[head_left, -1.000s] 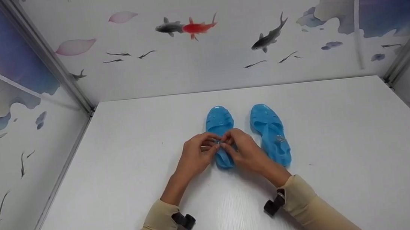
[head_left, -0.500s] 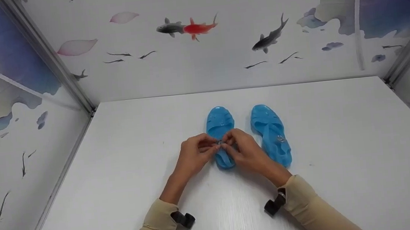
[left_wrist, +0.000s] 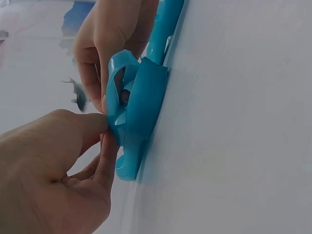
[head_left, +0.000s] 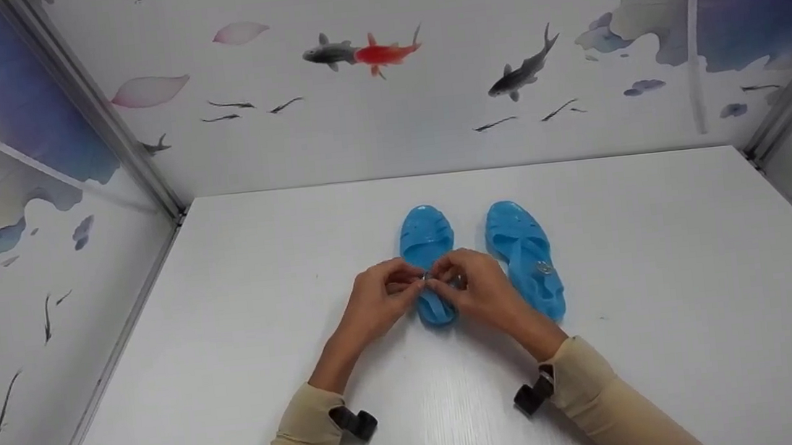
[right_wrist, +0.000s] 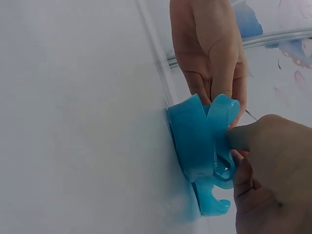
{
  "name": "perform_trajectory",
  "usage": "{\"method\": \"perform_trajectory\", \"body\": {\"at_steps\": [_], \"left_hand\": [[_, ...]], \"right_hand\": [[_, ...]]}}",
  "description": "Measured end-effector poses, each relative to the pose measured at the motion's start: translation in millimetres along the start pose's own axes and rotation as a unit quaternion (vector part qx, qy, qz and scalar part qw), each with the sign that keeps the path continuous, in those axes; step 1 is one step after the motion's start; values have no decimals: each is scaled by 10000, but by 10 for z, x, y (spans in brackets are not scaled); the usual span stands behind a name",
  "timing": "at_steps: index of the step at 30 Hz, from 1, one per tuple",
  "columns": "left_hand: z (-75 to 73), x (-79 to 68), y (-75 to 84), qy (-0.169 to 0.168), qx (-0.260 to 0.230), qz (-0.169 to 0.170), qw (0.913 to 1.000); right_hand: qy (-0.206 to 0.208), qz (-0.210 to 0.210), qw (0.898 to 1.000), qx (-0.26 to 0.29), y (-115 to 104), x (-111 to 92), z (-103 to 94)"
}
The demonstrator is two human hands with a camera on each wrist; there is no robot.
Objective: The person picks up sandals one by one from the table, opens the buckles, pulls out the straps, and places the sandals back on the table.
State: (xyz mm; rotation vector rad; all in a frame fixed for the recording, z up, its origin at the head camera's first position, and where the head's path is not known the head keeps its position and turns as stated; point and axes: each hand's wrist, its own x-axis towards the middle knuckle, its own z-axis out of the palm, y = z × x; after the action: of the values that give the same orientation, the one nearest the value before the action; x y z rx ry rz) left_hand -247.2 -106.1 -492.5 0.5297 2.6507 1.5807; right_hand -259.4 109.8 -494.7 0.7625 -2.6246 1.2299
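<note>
Two blue jelly sandals lie side by side, toes pointing away. Over the strap of the left sandal, both hands meet at a small metal buckle, mostly covered by fingertips. My left hand pinches the strap at the buckle from the left, thumb below the fingers. From the right, my right hand pinches the same strap. In the left wrist view the sandal's heel stands on the table between the hands. The right sandal has its strap across and a metal buckle on its outer side.
The sandals rest on a white table. A back wall with painted fish and a left side wall rise at its edges. Black wrist cameras sit at both tan sleeves.
Both hands stay at the left sandal's buckle. The right hand has shifted very slightly to the right, its fingers moving a little. Neither sandal visibly moves.
</note>
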Motion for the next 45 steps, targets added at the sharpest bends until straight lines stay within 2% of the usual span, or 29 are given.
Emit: {"method": "perform_trajectory", "body": {"at_steps": [5, 11, 19, 23, 29, 35, 45], "left_hand": [[10, 2, -13, 32, 32, 100, 9999], [14, -11, -20, 71, 67, 197, 9998], [25, -6, -24, 63, 228, 196, 9995], [32, -4, -17, -2, 310, 219, 9993], [31, -4, -8, 72, 466, 329, 9983], [26, -7, -4, 14, 357, 181, 9992], [-11, -25, -6, -166, 119, 295, 9994]], "right_hand": [[103, -163, 9995, -255, -29, 12, -19], [-137, -109, 9994, -314, -44, -6, -10], [-55, -87, 9999, -52, 8, -29, 11], [4, -252, 9997, 52, 74, -27, 18], [15, -440, 9988, 194, 129, -6, 8], [90, -285, 9988, 385, 143, -3, 4], [-89, -515, 9950, 856, 237, -12, 8]]}}
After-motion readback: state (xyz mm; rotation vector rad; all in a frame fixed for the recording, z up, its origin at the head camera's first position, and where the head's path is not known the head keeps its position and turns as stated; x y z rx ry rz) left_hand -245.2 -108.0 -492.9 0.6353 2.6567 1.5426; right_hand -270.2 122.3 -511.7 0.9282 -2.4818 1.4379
